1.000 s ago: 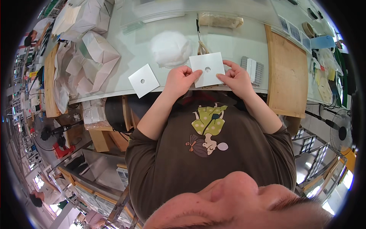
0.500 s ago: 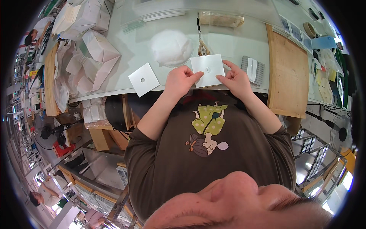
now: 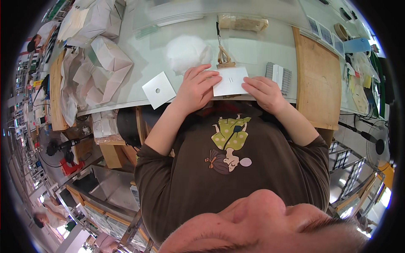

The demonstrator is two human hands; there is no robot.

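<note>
A white square card (image 3: pixel 230 83) with two short slits in its middle lies at the table's front edge, between my hands. My left hand (image 3: pixel 197 89) grips its left edge, fingers over the top and the thumb hidden. My right hand (image 3: pixel 265 93) pinches the right edge with its fingers laid along the card. Just beyond the card sits a tan wooden piece with looped cord (image 3: pixel 223 59). A second white card (image 3: pixel 159 90) with a round hole lies to the left. To the right of my right hand is a stack of grey cards (image 3: pixel 286 78) with a white strip on it.
A white fluffy heap (image 3: pixel 187 54) lies behind my left hand. Crumpled white paper bags (image 3: pixel 103 63) fill the left side. A wooden board (image 3: pixel 318 78) stands at the right, and a wrapped tan bundle (image 3: pixel 244 23) lies at the back. A fan (image 3: pixel 376 145) is at far right.
My thumbs have left the card's face and my fingers now lie over its edges. The card shows two slits where a round mark was, and its visible face is shorter.
</note>
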